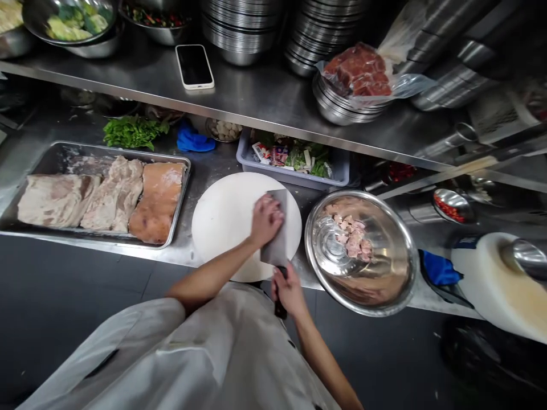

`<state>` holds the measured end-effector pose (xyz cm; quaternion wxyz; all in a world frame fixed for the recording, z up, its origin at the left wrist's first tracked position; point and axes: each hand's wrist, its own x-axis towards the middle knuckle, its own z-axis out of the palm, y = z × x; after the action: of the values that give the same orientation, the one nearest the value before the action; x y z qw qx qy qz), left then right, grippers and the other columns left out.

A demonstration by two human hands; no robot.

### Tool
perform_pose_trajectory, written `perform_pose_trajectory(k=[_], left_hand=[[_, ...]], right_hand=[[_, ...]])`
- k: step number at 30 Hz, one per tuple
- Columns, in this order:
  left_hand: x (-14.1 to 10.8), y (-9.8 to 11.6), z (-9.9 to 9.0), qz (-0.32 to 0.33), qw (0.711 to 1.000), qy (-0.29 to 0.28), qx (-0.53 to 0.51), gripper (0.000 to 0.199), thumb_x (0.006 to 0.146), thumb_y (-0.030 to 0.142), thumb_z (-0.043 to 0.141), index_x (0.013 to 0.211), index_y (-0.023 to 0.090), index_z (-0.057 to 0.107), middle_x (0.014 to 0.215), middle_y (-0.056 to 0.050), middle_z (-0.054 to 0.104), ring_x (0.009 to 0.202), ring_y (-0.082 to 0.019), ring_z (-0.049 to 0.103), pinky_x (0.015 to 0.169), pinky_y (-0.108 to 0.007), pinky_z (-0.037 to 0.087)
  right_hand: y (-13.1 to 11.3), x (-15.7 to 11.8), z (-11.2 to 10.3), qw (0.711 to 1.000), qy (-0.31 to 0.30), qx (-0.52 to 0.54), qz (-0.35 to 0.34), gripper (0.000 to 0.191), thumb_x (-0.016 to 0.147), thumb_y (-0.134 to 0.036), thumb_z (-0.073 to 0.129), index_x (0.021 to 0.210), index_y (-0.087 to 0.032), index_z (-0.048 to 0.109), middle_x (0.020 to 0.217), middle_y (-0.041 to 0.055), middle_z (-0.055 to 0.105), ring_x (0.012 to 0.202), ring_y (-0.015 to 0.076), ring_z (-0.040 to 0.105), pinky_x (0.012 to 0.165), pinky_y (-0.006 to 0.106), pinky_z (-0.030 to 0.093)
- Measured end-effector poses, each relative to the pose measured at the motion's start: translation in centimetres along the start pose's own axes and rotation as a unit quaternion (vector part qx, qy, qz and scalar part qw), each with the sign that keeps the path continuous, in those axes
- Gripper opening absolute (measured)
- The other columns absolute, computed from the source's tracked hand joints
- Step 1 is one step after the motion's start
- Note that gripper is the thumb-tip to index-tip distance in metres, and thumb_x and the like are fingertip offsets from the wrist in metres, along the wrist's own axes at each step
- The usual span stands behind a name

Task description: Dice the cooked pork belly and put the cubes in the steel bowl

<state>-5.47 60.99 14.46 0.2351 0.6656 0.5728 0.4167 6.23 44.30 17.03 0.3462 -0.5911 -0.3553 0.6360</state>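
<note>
Cleaver (274,247) noted over the round board (217,216), right hand (292,291) wrapped round its handle, left hand (266,217) bent at the blade, apparently to steady it, though any pinch cannot be told.

From my feed, I can't tell what, if anything, lies beneath the fingers of the left hand (267,218), which covers part of the cleaver (277,242); the right hand (291,289) hides the middle of its handle. The shelf (149,84) overhangs the back of the plastic bin (294,175), whose packets (273,154) are too small for me to read. The top edge crops the bowl stacks (239,28); shadow blurs the lower right floor.
</note>
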Motion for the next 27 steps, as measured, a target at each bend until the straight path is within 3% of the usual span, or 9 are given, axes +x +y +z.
perform_pose_trajectory(k=[4,7,9,12,15,18,22,25,27], left_hand=[[2.8,9.5,9.2,0.158,0.963,-0.185,-0.118,0.052,0.09,0.043,0.064,0.139,0.028,0.056,0.151,-0.012,0.044,0.141,-0.027,0.044,0.117,-0.045,0.04],[3.9,10.6,11.4,0.218,0.933,-0.254,-0.13,0.047,0.092,0.04,0.06,0.138,0.027,0.059,0.146,-0.01,0.054,0.136,-0.025,0.05,0.114,-0.044,0.043],[4.4,7.4,9.2,0.186,0.949,-0.246,-0.061,0.036,0.094,0.034,0.055,0.126,0.023,0.067,0.134,-0.01,0.063,0.128,-0.024,0.056,0.112,-0.044,0.044],[5.0,-0.8,1.3,0.03,0.975,-0.164,0.149,0.032,0.093,0.026,0.052,0.118,0.016,0.069,0.124,-0.014,0.067,0.121,-0.028,0.057,0.109,-0.045,0.044],[4.8,-8.9,-8.2,-0.14,0.92,-0.05,0.364,0.047,0.09,0.035,0.058,0.131,0.012,0.06,0.141,-0.024,0.054,0.13,-0.04,0.049,0.105,-0.055,0.042],[3.9,-13.8,-14.6,-0.224,0.905,-0.072,0.354,0.046,0.09,0.032,0.056,0.131,0.013,0.06,0.127,-0.022,0.064,0.121,-0.036,0.058,0.1,-0.046,0.047],[3.0,-16.2,-17.4,-0.243,0.925,-0.063,0.285,0.029,0.086,0.014,0.049,0.102,0.015,0.074,0.11,-0.016,0.073,0.109,-0.026,0.067,0.097,-0.033,0.047],[4.3,-16.3,-17.2,-0.259,0.931,-0.024,0.254,0.027,0.081,0.009,0.05,0.09,0.013,0.075,0.099,-0.016,0.075,0.1,-0.027,0.07,0.093,-0.035,0.05],[6.9,-15.4,-15.8,-0.242,0.946,-0.013,0.215,0.028,0.081,0.011,0.052,0.096,0.013,0.075,0.1,-0.014,0.076,0.099,-0.025,0.07,0.092,-0.034,0.051]], right_hand=[[0.4,-9.2,-6.6,0.966,0.246,0.071,-0.042,0.033,0.092,-0.055,0.063,0.092,-0.027,0.043,0.058,-0.0114,0.052,0.037,0.0087,0.047,0.038,0.021,0.043],[2.1,-14.0,-8.7,0.928,0.353,0.097,-0.067,0.033,0.093,-0.053,0.065,0.09,-0.027,0.044,0.059,-0.0106,0.054,0.039,0.0097,0.05,0.042,0.024,0.047],[3.6,-15.1,-9.1,0.922,0.366,0.111,-0.062,0.035,0.092,-0.053,0.066,0.087,-0.026,0.044,0.059,-0.0104,0.054,0.038,0.0096,0.05,0.042,0.024,0.046],[5.5,-14.1,-8.9,0.94,0.314,0.127,-0.027,0.04,0.091,-0.057,0.066,0.083,-0.025,0.043,0.057,-0.0104,0.053,0.036,0.0088,0.047,0.038,0.022,0.043],[6.2,-11.0,-8.2,0.97,0.227,0.083,0.008,0.044,0.088,-0.063,0.066,0.083,-0.024,0.047,0.054,-0.0095,0.052,0.035,0.0086,0.045,0.035,0.02,0.038],[5.8,-7.1,-7.3,0.989,0.142,0.021,0.025,0.048,0.083,-0.069,0.067,0.081,-0.024,0.049,0.052,-0.009,0.051,0.033,0.0088,0.043,0.033,0.02,0.035],[4.5,-3.1,-5.6,0.996,0.068,-0.051,0.024,0.052,0.08,-0.074,0.064,0.082,-0.024,0.051,0.047,-0.0089,0.05,0.032,0.0098,0.042,0.033,0.021,0.033],[4.1,-1.8,-4.4,0.995,0.04,-0.092,0.013,0.054,0.081,-0.077,0.06,0.087,-0.023,0.053,0.044,-0.0098,0.046,0.033,0.0105,0.04,0.034,0.021,0.032],[4.2,-1.6,-3.7,0.992,0.047,-0.116,0.001,0.057,0.081,-0.078,0.058,0.09,-0.022,0.056,0.045,-0.0094,0.046,0.033,0.0109,0.04,0.034,0.022,0.032]])
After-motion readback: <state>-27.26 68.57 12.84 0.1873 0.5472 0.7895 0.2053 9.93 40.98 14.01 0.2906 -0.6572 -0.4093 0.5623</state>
